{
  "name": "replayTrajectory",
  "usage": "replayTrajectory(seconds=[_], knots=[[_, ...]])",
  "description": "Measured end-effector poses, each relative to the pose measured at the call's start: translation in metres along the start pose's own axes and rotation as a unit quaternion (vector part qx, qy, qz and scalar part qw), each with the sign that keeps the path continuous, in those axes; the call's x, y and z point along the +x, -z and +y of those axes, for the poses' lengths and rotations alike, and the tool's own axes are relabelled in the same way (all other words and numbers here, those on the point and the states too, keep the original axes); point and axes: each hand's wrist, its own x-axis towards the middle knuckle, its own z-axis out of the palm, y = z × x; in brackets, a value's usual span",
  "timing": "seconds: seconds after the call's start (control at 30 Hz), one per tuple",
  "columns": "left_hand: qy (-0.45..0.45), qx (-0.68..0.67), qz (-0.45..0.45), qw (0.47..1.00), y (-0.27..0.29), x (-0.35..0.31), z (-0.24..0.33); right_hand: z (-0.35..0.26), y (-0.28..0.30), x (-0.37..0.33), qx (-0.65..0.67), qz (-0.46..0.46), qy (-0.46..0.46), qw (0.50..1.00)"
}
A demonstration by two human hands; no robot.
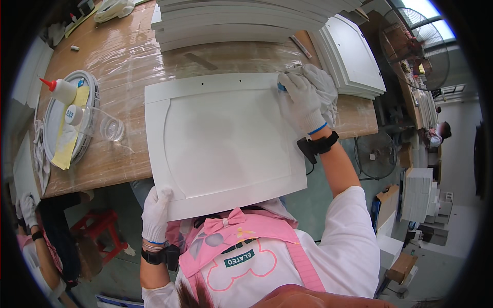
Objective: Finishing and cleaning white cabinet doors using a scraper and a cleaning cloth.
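A white panel (231, 138) with a raised frame and two small dark holes along its far edge lies in front of me, its near edge overhanging the table. My left hand (155, 208), in a white knitted glove, grips the panel's near left corner. At the far right corner, my gloved right hand (303, 100) is closed, with a small blue thing (281, 87) showing at its fingertips; its kind is not clear. Beside that hand, partly behind it, a crumpled white cloth (323, 92) lies on the table.
Stacked white panels (221, 25) stand at the back, with another stack (354, 56) at the right. On the left, a round lid (49, 133) carries a red-tipped glue bottle (64, 91); a clear plastic bottle (95, 120) lies alongside. A red stool (100, 233) and a co-worker's gloved hand (26, 208) are lower left.
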Motion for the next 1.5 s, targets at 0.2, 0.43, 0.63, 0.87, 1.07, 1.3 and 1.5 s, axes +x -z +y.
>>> replayTrajectory(seconds=[0.2, 0.43, 0.63, 0.87, 1.07, 1.3, 1.5], knots=[[0.002, 0.001, 0.000, 1.000, -0.0015, -0.0009, 0.0031, 0.0052, -0.0053, -0.0023, 0.006, 0.018, 0.001, 1.000], [0.000, -0.010, -0.007, 1.000, -0.0011, -0.0007, 0.0020, 0.0025, -0.0031, -0.0008, 0.011, 0.018, 0.000, 1.000], [-0.002, -0.010, -0.009, 1.000, -0.0028, -0.0028, 0.0065, 0.0042, -0.0043, -0.0028, 0.006, 0.032, 0.015, 0.999], [0.002, -0.021, -0.011, 1.000, -0.0031, -0.0032, 0.0064, 0.0030, -0.0022, 0.0001, 0.012, 0.029, 0.000, 1.000], [0.000, -0.012, -0.010, 1.000, -0.0021, -0.0017, 0.0052, 0.0030, -0.0007, 0.0001, 0.007, 0.022, 0.023, 0.999], [-0.001, -0.008, -0.003, 1.000, -0.0021, -0.0012, 0.0033, 0.0001, -0.0001, 0.0014, 0.013, 0.000, 0.015, 1.000], [0.000, -0.005, -0.004, 1.000, -0.0020, -0.0014, 0.0042, 0.0034, -0.0032, -0.0028, 0.000, 0.014, 0.019, 1.000]])
